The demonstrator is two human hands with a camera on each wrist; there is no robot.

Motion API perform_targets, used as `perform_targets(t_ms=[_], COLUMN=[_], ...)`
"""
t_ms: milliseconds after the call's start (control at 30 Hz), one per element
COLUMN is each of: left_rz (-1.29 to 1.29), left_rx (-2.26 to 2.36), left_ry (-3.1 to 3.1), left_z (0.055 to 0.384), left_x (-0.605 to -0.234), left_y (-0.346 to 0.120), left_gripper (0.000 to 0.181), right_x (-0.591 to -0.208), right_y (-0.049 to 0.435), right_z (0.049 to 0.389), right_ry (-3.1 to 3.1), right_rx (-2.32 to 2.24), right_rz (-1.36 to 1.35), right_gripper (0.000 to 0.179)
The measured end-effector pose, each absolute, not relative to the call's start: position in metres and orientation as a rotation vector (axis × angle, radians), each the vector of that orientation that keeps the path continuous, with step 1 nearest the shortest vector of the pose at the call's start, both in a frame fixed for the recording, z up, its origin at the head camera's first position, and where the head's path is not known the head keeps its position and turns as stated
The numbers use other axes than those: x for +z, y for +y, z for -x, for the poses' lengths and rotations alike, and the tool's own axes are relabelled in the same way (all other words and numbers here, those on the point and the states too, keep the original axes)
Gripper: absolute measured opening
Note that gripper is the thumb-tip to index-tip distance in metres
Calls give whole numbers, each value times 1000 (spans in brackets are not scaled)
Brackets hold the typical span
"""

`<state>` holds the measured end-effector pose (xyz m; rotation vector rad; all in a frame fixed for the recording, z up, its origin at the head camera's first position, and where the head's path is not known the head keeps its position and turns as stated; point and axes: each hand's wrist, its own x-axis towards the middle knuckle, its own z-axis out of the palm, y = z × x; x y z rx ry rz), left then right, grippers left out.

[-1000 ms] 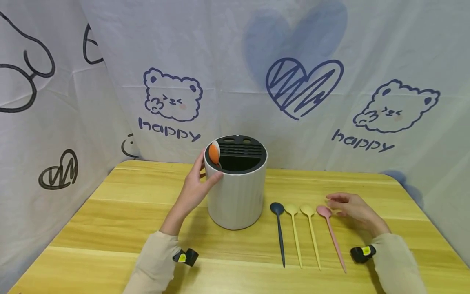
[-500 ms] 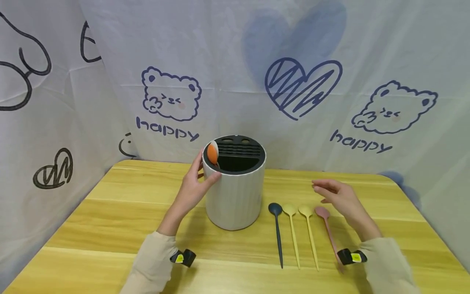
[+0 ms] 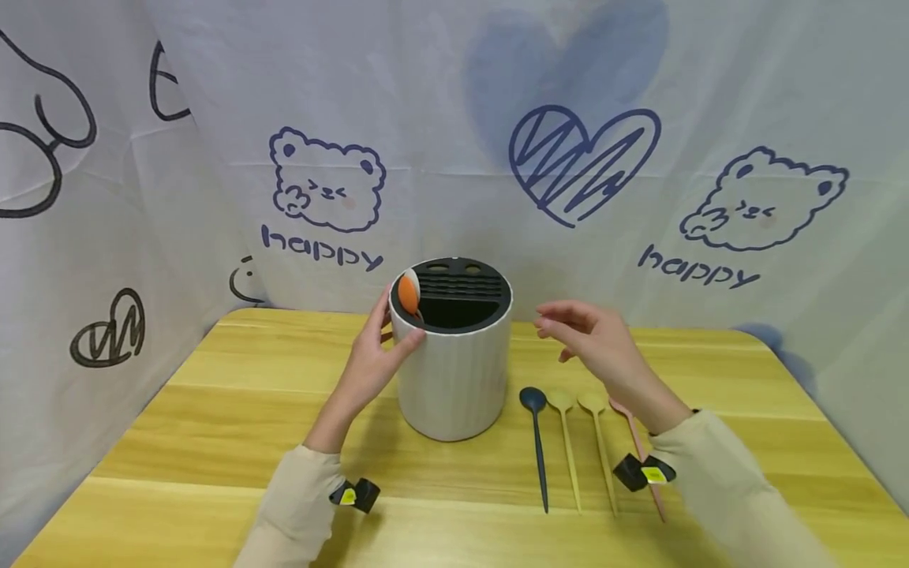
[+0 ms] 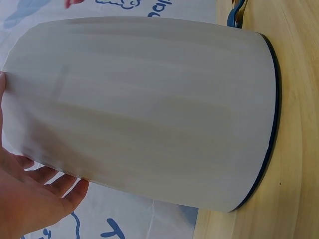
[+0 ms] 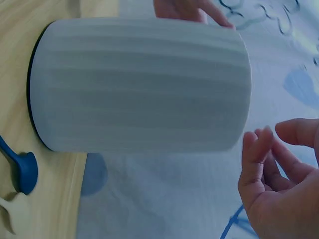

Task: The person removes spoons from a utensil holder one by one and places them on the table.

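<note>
A white ribbed utensil holder [image 3: 454,386] with a black slotted lid [image 3: 461,315] stands upright on the table. My left hand [image 3: 372,347] grips its upper left side, thumb on the front and fingers round the back. In the left wrist view, the fingertips [image 4: 77,191] lie along the holder's wall [image 4: 149,109]. An orange and white spoon-like head [image 3: 409,292] sticks out at the left of the lid. To the right of the holder, my right hand [image 3: 600,339] hovers with loosely bent fingers and nothing in them, its fingertips close to the rim in the right wrist view.
Side by side right of the holder lie a dark blue spoon [image 3: 537,442], two yellow spoons [image 3: 570,450] and a pink spoon [image 3: 656,497], partly hidden under my right forearm. A printed white cloth [image 3: 454,95] hangs behind the wooden table [image 3: 213,426].
My right hand has moved left and up from beside the pink spoon, over the spoons, to near the holder. The left hand has kept its hold on the holder.
</note>
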<state>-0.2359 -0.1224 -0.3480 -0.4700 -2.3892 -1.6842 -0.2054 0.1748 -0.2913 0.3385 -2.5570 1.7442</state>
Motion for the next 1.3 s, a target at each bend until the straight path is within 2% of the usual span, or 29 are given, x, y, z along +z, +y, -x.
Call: perform_targets(t_ms=[300,667,1300], left_rz=[467,481,505], left_rx=[-1682,-1701,-1704], left_ry=[-2392,-2374,-2354], left_z=[236,236,238], left_x=[-345,-348,-348], left_y=[-125,-124,-122], left_gripper=[83,82,81], right_x=[-258,-235,-231], right_y=[154,119,67], right_z=[212,221,251], right_ry=[-2627,-2720,-2793], right_rx=[1701,1746,1689], right_rz=[-473,-569,-456], right_gripper=[32,31,28])
